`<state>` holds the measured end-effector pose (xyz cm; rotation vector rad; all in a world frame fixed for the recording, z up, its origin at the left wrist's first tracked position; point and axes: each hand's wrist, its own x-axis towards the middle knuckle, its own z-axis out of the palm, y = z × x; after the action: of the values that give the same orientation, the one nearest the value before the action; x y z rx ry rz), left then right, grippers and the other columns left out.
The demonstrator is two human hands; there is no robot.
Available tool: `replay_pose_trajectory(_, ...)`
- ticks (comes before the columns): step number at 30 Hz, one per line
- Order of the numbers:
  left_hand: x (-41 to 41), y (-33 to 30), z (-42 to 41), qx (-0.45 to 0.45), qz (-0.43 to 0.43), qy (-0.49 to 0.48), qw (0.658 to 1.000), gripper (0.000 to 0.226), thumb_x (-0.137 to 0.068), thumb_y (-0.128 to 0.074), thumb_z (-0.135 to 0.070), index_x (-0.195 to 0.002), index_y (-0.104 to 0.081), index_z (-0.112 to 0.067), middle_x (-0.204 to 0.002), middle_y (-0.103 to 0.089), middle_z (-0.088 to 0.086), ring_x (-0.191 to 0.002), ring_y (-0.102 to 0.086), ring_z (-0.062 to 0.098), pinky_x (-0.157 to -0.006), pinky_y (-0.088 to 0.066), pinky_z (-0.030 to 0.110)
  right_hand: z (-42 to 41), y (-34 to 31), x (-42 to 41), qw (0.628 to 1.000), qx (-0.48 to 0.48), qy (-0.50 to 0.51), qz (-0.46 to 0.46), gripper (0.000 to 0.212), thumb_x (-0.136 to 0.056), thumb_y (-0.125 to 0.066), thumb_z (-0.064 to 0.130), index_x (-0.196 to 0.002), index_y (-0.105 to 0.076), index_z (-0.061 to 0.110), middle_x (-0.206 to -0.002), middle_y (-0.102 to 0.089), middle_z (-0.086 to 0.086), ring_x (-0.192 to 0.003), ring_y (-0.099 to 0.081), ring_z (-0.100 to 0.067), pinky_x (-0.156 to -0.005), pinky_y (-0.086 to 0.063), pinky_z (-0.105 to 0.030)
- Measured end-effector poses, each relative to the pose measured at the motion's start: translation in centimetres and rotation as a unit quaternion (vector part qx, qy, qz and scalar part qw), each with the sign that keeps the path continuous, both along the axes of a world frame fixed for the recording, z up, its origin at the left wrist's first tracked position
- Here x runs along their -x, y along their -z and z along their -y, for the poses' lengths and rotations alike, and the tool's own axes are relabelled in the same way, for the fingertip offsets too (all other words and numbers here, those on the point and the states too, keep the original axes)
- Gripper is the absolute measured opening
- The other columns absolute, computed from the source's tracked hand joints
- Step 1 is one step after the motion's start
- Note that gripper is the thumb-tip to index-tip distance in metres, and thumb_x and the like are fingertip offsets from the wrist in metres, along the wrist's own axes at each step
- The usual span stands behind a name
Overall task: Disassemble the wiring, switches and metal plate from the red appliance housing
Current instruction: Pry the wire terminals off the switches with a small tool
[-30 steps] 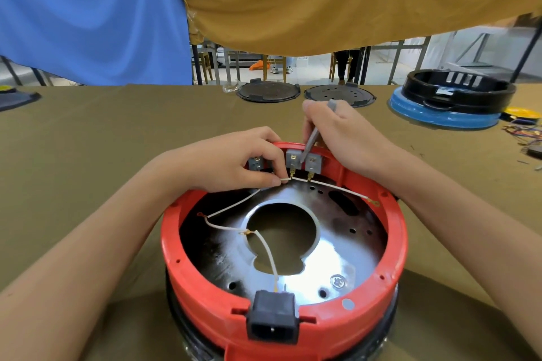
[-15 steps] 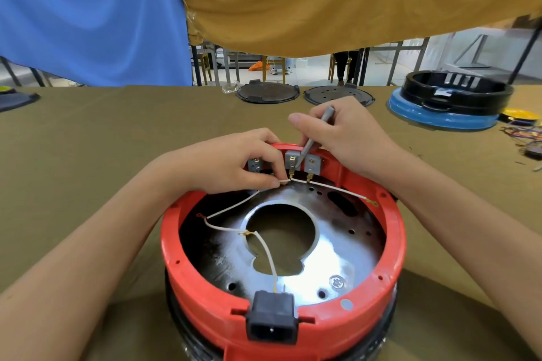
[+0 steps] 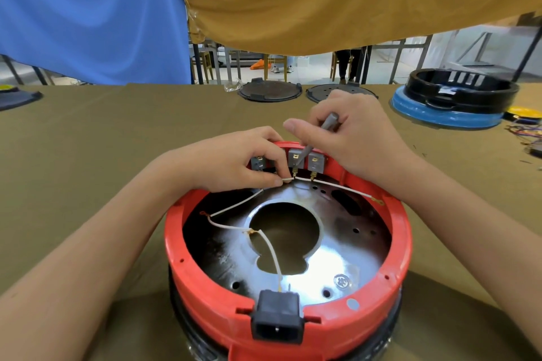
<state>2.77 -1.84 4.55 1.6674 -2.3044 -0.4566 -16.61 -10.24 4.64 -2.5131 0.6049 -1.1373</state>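
- Red appliance housing point(image 3: 202, 255): our left hand point(image 3: 234, 164) pinches the white wire point(image 3: 289, 179); tugging may snap its terminal.
- Our right hand point(image 3: 352, 138), curled around the grey tool point(image 3: 319, 135), could slip off the switches point(image 3: 305, 160).

No text, label, brand, number or sign could be read anywhere in the view. A small white patch sat on the black ring housing point(image 3: 457, 90) at the far right of the desk point(image 3: 88, 138), too blurred to make out.
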Motion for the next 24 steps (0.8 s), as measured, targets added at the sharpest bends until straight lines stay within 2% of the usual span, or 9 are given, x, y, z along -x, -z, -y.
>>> replay_pose_trajectory(3, 0.0, 0.0, -0.1, 0.003, 0.002, -0.003, 1.000, 0.011, -0.091, -0.066, -0.036, -0.101, -0.070, -0.038, -0.130, -0.047, -0.013, -0.115, -0.054, 0.011, -0.102, -0.043, 0.041, -0.4, -0.2, 0.2, 0.997, 0.062, -0.024, -0.033, 0.042, -0.089, -0.071, 0.034, -0.059, -0.064, 0.006, -0.059, -0.058, -0.007, -0.072, -0.046, -0.014, -0.063, -0.034, -0.023)
replay_pose_trajectory(7, 0.1, 0.0, -0.1, 0.006, 0.008, -0.009, 1.000, 0.013, -0.091, -0.066, -0.037, -0.103, -0.071, -0.037, -0.124, -0.047, -0.016, -0.110, -0.055, 0.007, -0.102, -0.043, 0.039, -0.8, -0.6, 0.3, 0.982, 0.156, -0.061, -0.085, 0.042, -0.091, -0.071, 0.029, -0.055, -0.059, 0.010, -0.056, -0.053, -0.001, -0.074, -0.044, -0.019, -0.061, -0.044, -0.039)
replay_pose_trajectory(9, 0.1, 0.0, -0.2, 0.006, 0.008, -0.009, 1.000, 0.012, -0.091, -0.066, -0.037, -0.102, -0.071, -0.038, -0.124, -0.047, -0.016, -0.110, -0.055, 0.008, -0.101, -0.043, 0.039, -0.8, -0.6, 0.4, 0.981, 0.162, -0.054, -0.086, 0.044, -0.092, -0.071, 0.028, -0.055, -0.060, 0.006, -0.056, -0.054, -0.003, -0.074, -0.045, -0.021, -0.062, -0.045, -0.044)
replay_pose_trajectory(12, 0.0, 0.0, -0.2, 0.004, 0.007, -0.008, 1.000, 0.012, -0.091, -0.066, -0.036, -0.102, -0.070, -0.038, -0.124, -0.047, -0.016, -0.109, -0.055, 0.009, -0.101, -0.043, 0.040, -0.6, -0.5, 0.2, 0.982, 0.156, -0.043, -0.094, 0.044, -0.091, -0.071, 0.028, -0.054, -0.061, 0.005, -0.056, -0.054, -0.004, -0.074, -0.045, -0.021, -0.063, -0.045, -0.043)
replay_pose_trajectory(16, 0.0, 0.0, -0.2, 0.002, 0.006, -0.011, 1.000, 0.011, -0.091, -0.067, -0.036, -0.101, -0.070, -0.038, -0.117, -0.044, -0.025, -0.107, -0.054, 0.005, -0.101, -0.043, 0.038, -0.2, -0.2, 0.2, 0.995, 0.074, -0.028, -0.057, 0.043, -0.088, -0.072, 0.034, -0.058, -0.066, 0.003, -0.056, -0.058, -0.008, -0.071, -0.044, -0.016, -0.063, -0.035, -0.018)
replay_pose_trajectory(19, 0.0, 0.0, -0.1, 0.001, 0.004, -0.011, 1.000, 0.009, -0.091, -0.067, -0.036, -0.099, -0.070, -0.039, -0.124, -0.046, -0.019, -0.111, -0.053, 0.005, -0.103, -0.042, 0.038, 0.1, -0.2, 0.0, 0.999, -0.040, 0.000, -0.036, 0.044, -0.092, -0.067, 0.037, -0.062, -0.069, 0.005, -0.060, -0.061, -0.017, -0.059, -0.047, -0.016, -0.054, -0.034, -0.019)
replay_pose_trajectory(21, 0.1, 0.0, 0.0, -0.001, 0.002, -0.011, 1.000, 0.009, -0.091, -0.067, -0.035, -0.098, -0.071, -0.039, -0.124, -0.046, -0.016, -0.112, -0.053, 0.006, -0.104, -0.041, 0.038, 0.4, -0.1, -0.3, 0.994, -0.103, -0.005, -0.019, 0.046, -0.095, -0.064, 0.034, -0.060, -0.067, 0.005, -0.052, -0.059, -0.007, -0.047, -0.042, -0.009, -0.049, -0.033, -0.017)
replay_pose_trajectory(22, 0.1, 0.0, 0.0, -0.003, 0.002, -0.010, 1.000, 0.009, -0.091, -0.067, -0.035, -0.098, -0.071, -0.039, -0.124, -0.046, -0.016, -0.112, -0.053, 0.006, -0.104, -0.041, 0.038, 0.6, -0.1, -0.4, 0.992, -0.124, -0.007, -0.012, 0.047, -0.097, -0.062, 0.031, -0.060, -0.066, 0.002, -0.045, -0.055, 0.004, -0.044, -0.041, -0.005, -0.048, -0.033, -0.014)
replay_pose_trajectory(24, 0.1, -0.1, 0.0, -0.006, 0.001, -0.010, 1.000, 0.009, -0.091, -0.067, -0.036, -0.097, -0.070, -0.041, -0.124, -0.045, -0.017, -0.112, -0.053, 0.005, -0.104, -0.041, 0.038, 1.0, 0.0, -0.7, 0.989, -0.149, -0.007, -0.004, 0.048, -0.098, -0.060, 0.028, -0.063, -0.066, -0.003, -0.039, -0.046, 0.012, -0.042, -0.039, -0.003, -0.046, -0.032, -0.011)
